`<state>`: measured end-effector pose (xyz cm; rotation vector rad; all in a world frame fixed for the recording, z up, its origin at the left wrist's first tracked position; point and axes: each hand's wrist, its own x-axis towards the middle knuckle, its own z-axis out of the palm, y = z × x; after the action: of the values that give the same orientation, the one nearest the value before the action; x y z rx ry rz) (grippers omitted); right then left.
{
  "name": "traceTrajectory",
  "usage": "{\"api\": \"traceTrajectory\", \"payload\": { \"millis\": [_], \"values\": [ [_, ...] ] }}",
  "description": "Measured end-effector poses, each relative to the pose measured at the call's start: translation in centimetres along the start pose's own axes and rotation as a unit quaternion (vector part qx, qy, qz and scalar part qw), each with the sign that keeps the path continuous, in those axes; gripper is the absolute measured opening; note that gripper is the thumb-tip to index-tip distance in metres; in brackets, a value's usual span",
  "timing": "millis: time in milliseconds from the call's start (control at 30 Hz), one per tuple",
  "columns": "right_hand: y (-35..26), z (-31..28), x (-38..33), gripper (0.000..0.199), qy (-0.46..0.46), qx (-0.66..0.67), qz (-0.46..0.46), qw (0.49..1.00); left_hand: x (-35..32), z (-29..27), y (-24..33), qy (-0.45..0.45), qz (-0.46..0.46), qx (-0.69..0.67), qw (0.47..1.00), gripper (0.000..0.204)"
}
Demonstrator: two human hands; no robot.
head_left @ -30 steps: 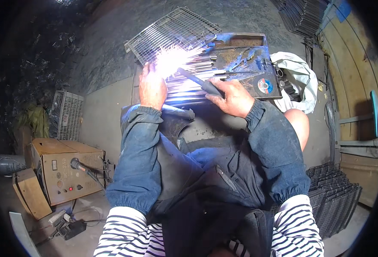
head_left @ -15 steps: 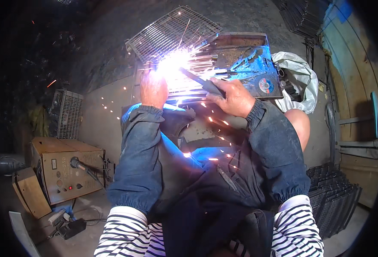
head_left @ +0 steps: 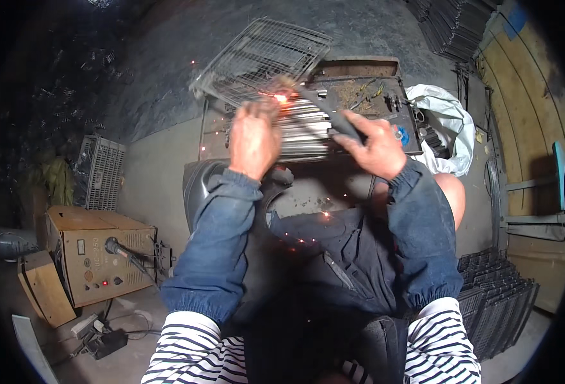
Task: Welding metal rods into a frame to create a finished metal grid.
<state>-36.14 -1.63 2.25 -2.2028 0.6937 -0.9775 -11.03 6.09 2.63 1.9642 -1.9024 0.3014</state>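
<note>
My left hand point(head_left: 255, 144) is closed at the near corner of a wire rack point(head_left: 266, 54), with its fingertips partly blurred. Right beside those fingers a small spot glows orange on the metal. My right hand point(head_left: 379, 146) grips the dark handle of a welding torch point(head_left: 345, 123), which slants up and left toward the glowing spot; its tip is blurred. Between the hands, a row of bright metal rods point(head_left: 305, 131) lies side by side on a low metal work table point(head_left: 215, 131).
Pliers point(head_left: 365, 93) and a cutting disc point(head_left: 401, 135) lie on the table's right part. A white sack point(head_left: 465, 128) stands beside it. On the floor at left are a welding machine point(head_left: 106, 253) and a plastic crate point(head_left: 105, 173). Stacked dark grids point(head_left: 497, 297) stand at lower right.
The bright arc has gone out, leaving an orange glow and few sparks. Both hands have shifted right, and the wire rack has moved a little toward me.
</note>
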Motion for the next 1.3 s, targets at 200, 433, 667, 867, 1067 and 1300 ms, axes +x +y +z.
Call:
{"api": "traceTrajectory", "payload": {
  "millis": [200,433,667,867,1067,1300],
  "values": [
    [2.2,-4.7,-1.8,0.043,0.075,-0.014,0.075,0.994,5.8,-2.3,1.2,0.021,0.013,-0.221,0.975,0.045],
    [4.0,-5.7,-3.1,0.05,0.048,-0.042,0.129,0.99,9.4,1.6,-2.4,-0.102,0.073,-0.072,0.989,0.042],
    [5.3,-4.4,-1.1,0.051,0.036,-0.082,0.125,0.988,10.4,6.1,-0.1,-0.03,0.071,0.04,0.996,0.043],
    [7.0,-3.2,0.8,0.051,0.044,-0.078,0.151,0.984,10.2,6.1,0.0,-0.026,0.074,0.032,0.996,0.045],
    [7.0,-3.1,1.6,0.055,0.03,-0.069,0.173,0.982,10.2,6.2,0.0,-0.04,0.061,0.048,0.996,0.047],
    [6.4,-3.1,1.7,0.053,0.013,-0.053,0.205,0.977,9.9,6.6,-0.1,-0.018,0.072,0.065,0.995,0.047]
  ]
}}
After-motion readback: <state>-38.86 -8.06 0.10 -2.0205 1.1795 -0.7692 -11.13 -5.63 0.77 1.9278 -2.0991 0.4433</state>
